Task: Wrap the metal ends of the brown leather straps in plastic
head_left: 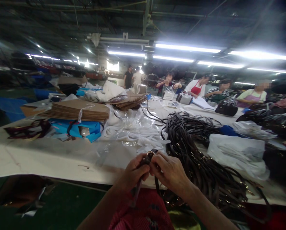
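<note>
A dark strap with a gold-coloured buckle (150, 154) is held between both hands, just over the table's front edge. My left hand (135, 171) pinches the strap below the buckle, thumb on top. On the other side, my right hand (169, 171) has its fingers closed on the strap beside the buckle; its fingertips are partly hidden. Strap ends hang down below the hands in front of a red checked garment. Close to my right hand lies a big tangled heap of dark straps (193, 147) with gold-coloured metal fittings.
White foam-like strips (133, 131) and clear plastic lie ahead. Left of them, stacked brown cardboard sheets (78, 110) rest above a blue packet (73, 127). A translucent white bag (236, 153) lies at right. Several people work across the white table (49, 159), among dark handbags (226, 108).
</note>
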Available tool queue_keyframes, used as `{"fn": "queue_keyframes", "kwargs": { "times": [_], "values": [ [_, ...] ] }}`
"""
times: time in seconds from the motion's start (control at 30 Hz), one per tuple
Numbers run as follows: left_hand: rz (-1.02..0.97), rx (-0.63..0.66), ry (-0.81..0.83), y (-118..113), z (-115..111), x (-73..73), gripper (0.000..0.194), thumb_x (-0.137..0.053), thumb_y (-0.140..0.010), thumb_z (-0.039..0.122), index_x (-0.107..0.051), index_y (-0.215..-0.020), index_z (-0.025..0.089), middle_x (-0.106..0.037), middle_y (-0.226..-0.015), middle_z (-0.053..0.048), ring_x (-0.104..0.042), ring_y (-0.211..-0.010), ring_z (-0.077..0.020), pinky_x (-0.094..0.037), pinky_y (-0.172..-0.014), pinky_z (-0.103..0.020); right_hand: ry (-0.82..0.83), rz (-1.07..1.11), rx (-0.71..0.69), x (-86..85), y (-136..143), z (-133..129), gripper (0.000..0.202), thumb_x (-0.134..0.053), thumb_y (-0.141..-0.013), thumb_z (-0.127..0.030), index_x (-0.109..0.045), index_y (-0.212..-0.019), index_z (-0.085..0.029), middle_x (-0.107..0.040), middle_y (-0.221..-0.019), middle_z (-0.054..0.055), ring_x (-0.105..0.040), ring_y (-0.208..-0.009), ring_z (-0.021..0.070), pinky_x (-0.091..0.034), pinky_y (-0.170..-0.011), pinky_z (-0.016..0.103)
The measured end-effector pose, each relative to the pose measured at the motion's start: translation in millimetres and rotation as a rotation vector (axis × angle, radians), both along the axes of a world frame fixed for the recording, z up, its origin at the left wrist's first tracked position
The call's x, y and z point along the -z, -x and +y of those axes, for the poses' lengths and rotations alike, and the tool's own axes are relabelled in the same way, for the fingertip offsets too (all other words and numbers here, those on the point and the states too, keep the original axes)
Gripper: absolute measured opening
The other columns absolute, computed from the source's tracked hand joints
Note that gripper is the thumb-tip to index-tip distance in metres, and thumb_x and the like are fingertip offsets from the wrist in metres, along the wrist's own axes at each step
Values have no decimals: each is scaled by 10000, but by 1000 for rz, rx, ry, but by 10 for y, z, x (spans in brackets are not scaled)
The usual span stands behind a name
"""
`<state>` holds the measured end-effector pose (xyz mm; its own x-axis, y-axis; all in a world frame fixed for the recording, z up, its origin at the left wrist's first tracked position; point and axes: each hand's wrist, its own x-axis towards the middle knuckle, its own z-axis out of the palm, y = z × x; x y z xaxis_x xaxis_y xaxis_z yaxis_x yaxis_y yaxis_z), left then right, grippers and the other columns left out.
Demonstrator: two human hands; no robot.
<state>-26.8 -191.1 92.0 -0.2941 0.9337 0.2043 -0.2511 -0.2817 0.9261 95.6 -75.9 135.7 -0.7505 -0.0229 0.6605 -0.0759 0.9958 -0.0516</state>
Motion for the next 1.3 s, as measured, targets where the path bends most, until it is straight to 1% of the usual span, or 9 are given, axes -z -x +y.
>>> {"fn": "queue_keyframes", "kwargs": {
  "times": [0.07,0.2,0.3,0.43,0.7,0.87,1.0,1.17,1.3],
  "values": [
    [-9,-10,21,10,-13,12,439,-674,-786,375,-556,-1133,134,-595,-672,17,-379,-456,-51,-232,-431,-196,-22,91,34,13,-7,23,145,-478,-911,-144,-506,-781,-203,-547,-689,-5,-495,-523,122,-344,-507,257],
    [-56,-67,65,27,-6,50,383,-684,-781,399,-547,-1017,130,-618,-688,-3,-344,-441,-35,-166,-426,-209,243,216,127,1,-35,83,158,-471,-907,-128,-478,-778,-218,-496,-669,-27,-482,-558,116,-382,-549,222],
    [-137,-77,-6,23,45,53,508,-702,-782,430,-461,-1135,155,-626,-684,10,-328,-422,-33,-176,-430,-208,357,107,47,33,-39,53,118,-511,-935,-191,-528,-822,-221,-564,-724,-7,-543,-632,131,-424,-593,225],
    [-131,-52,-55,12,82,23,627,-720,-785,424,-398,-1263,179,-524,-614,78,-325,-433,-47,-209,-436,-206,462,76,2,136,-12,-57,32,-578,-913,-225,-576,-944,-229,-604,-809,7,-586,-616,123,-469,-584,226],
    [330,-198,32,48,-54,83,594,-573,-878,229,-357,-1430,180,-656,-855,-25,-556,-710,-151,-397,-665,-260,671,61,-2,262,36,-75,67,-599,-868,-233,-586,-803,-220,-590,-741,3,-559,-571,129,-451,-525,233],
    [525,-194,70,124,-82,162,637,-563,-893,260,-325,-1480,195,-657,-898,-34,-584,-765,-182,-422,-733,-285,728,-45,23,346,33,-49,155,-574,-872,-247,-538,-725,-213,-548,-642,-21,-508,-559,129,-399,-508,228],
    [494,-189,74,131,-48,213,612,-574,-875,241,-376,-1450,174,-629,-846,-15,-560,-735,-167,-406,-702,-270,552,11,37,426,30,-77,151,-531,-892,-204,-505,-744,-212,-541,-691,-10,-503,-569,121,-403,-522,225],
    [384,-260,108,76,40,228,560,-586,-844,202,-444,-1385,161,-577,-761,23,-501,-678,-132,-382,-662,-248,216,235,187,529,60,-149,119,-524,-914,-143,-519,-819,-215,-631,-847,41,-602,-700,144,-443,-603,241],
    [215,-189,126,69,82,249,568,-638,-804,250,-478,-1339,148,-524,-709,41,-458,-606,-113,-376,-598,-242,52,302,199,580,63,-159,133,-513,-919,-97,-523,-864,-217,-670,-858,45,-602,-671,138,-439,-620,251]
  ]
}}
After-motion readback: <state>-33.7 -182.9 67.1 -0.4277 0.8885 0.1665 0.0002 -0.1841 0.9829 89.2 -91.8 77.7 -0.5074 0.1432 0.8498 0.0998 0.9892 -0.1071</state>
